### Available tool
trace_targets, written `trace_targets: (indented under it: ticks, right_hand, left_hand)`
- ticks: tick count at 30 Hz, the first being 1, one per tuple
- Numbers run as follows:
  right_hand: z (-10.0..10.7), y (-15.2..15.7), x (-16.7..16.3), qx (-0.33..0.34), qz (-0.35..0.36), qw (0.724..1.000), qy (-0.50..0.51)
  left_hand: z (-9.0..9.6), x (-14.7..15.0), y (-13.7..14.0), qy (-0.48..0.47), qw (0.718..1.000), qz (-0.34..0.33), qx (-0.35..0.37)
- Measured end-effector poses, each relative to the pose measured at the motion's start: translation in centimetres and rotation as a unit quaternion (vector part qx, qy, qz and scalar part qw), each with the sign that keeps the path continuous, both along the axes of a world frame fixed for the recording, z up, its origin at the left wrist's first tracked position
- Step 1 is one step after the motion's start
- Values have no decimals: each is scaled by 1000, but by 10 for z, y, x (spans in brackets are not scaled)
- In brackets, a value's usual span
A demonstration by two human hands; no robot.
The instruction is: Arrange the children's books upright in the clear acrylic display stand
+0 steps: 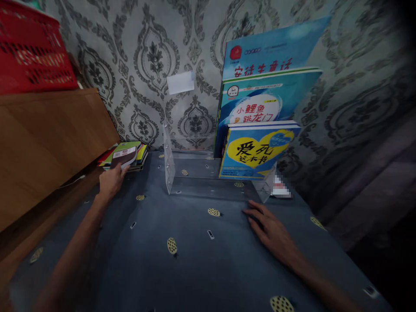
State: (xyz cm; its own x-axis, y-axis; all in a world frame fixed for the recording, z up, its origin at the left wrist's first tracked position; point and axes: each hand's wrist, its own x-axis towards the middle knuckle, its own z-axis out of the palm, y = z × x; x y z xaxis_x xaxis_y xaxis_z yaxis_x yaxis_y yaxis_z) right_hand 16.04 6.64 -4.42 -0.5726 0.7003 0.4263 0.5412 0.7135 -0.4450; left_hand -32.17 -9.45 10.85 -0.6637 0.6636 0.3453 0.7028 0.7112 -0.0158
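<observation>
At the far left my left hand (111, 181) grips the near edge of a thin book (124, 157) with a dark cover and a pale label. That book lies on top of a stack of books (142, 155) and its edge curls up slightly. My right hand (268, 227) rests on the cloth with fingers spread, holding nothing, just in front of a clear acrylic rack (208, 188). Several books stand in the rack's right part: a blue book with a yellow heart (256, 149) in front, a teal book (276, 97) behind it, and a tall blue book (269, 47) at the back.
A dark blue cloth (195, 268) with pineapple prints covers the table. On the left a wooden cabinet (52, 138) carries a red basket (32, 47). Patterned wallpaper with a white paper (180, 82) is behind the rack. A small blurred item (280, 188) lies beside the rack's right end.
</observation>
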Motion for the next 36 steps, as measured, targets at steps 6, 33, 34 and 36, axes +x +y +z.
trace_targets:
  ticks: [6,33,34,36]
  right_hand:
    - [-5,2,-1,1,7,1000,7]
    - [4,-4,-2,-13,11,1000,-8]
    - [3,-4,-2,-13,11,1000,-4]
    - [2,-4,-3,-14,12,1000,2]
  left_hand:
    - [-31,48,-36,29,993,-45,-107]
    - [-117,-20,5,-105,979,-166,-51]
    - [-118,-17,2,-102,979,-169,-50]
    - [-120,-10,-4,-97,979,-174,-47]
